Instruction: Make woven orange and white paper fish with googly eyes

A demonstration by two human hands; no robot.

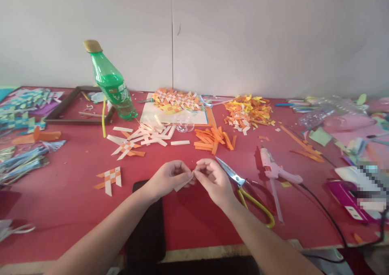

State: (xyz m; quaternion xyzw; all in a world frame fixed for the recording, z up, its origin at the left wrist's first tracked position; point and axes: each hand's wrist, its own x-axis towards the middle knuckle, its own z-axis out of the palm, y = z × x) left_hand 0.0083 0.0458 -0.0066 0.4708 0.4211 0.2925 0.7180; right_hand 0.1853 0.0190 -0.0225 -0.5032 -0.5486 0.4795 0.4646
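Observation:
My left hand [168, 179] and my right hand [214, 181] meet over the red table [75, 210], fingertips pinched together. Between them they hold a small white paper strip [184, 183], which slants down toward the left hand. Just right of my right hand lie scissors [243, 185] with yellow handles, blades pointing up-left. Loose white strips [152, 135] and orange strips [212, 139] lie in heaps beyond my hands. A small woven orange-and-white square [110, 179] rests to the left.
A green bottle [111, 82] leans against a dark frame [65, 110] at the back left. A glue gun [275, 169] with a black cord lies at the right. Paper scraps [247, 110] and a woven mat [174, 100] sit at the back. A black phone [148, 226] lies near the front edge.

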